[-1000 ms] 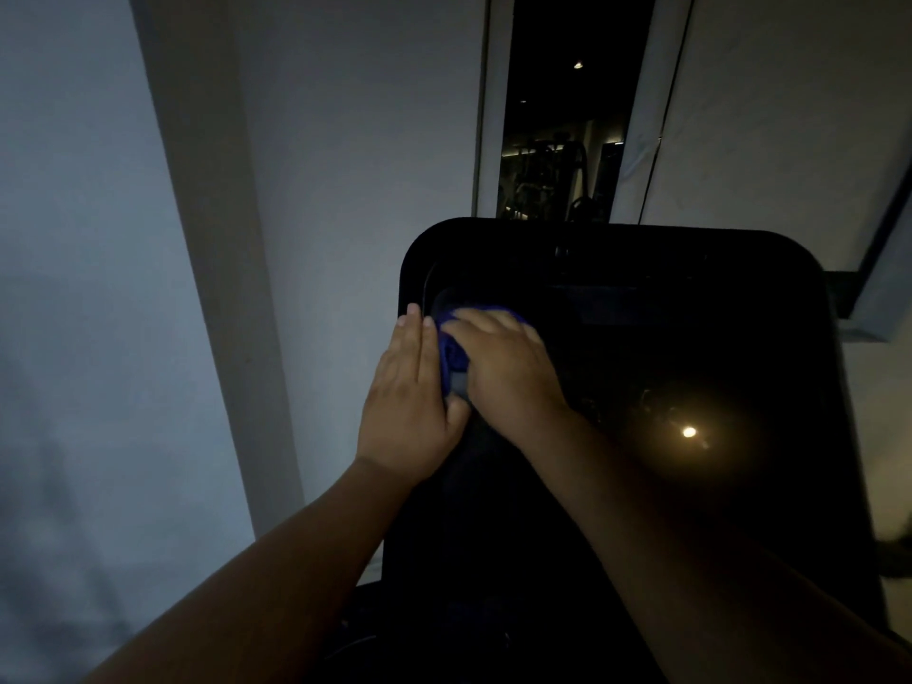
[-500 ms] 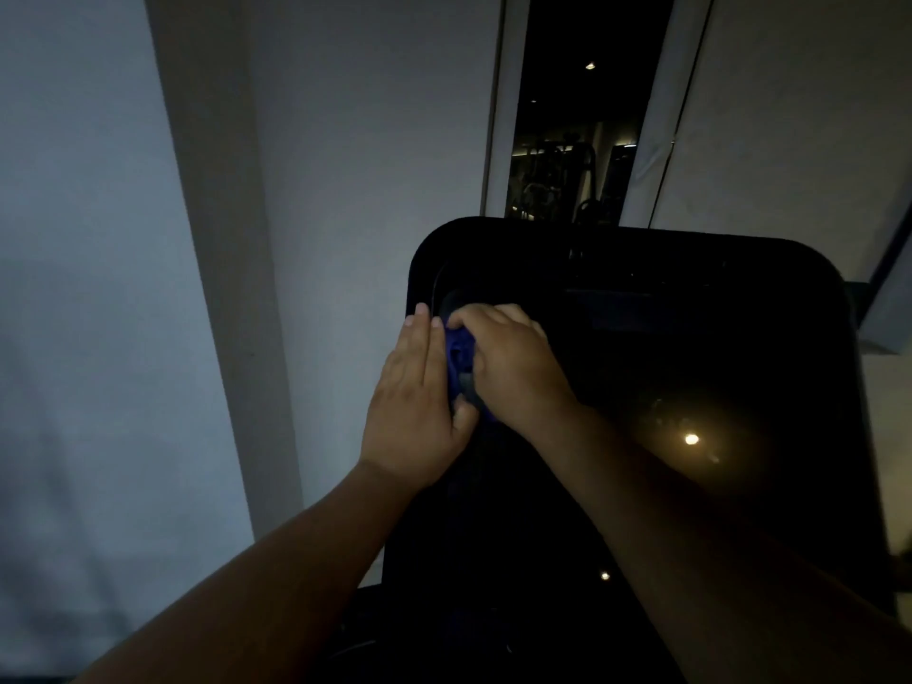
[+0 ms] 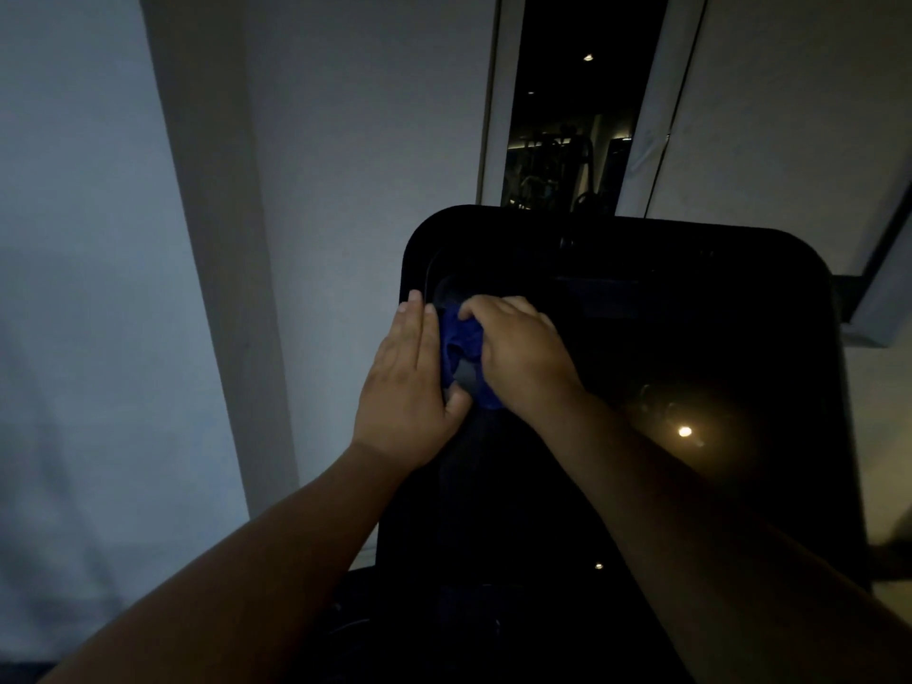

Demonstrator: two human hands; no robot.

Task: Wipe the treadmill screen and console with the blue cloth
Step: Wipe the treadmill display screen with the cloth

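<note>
The treadmill console [image 3: 691,298] is a large black glossy panel with rounded corners, dark and hard to read. The blue cloth [image 3: 461,345] is bunched at the console's upper left part. My right hand [image 3: 523,355] curls over the cloth and presses it against the panel. My left hand [image 3: 409,382] lies flat along the console's left edge, fingers straight and together, its thumb touching the cloth's lower part. Most of the cloth is hidden under my right hand.
A pale wall with a vertical pillar [image 3: 217,239] stands to the left. A narrow dark opening [image 3: 572,116] behind the console shows gym machines. A lamp's reflection [image 3: 685,431] glows on the console's right half. The room is dim.
My right hand has bunched the cloth tighter and drawn it slightly down and right. My left hand stays flat on the console's left edge. The camera shifted a little.
</note>
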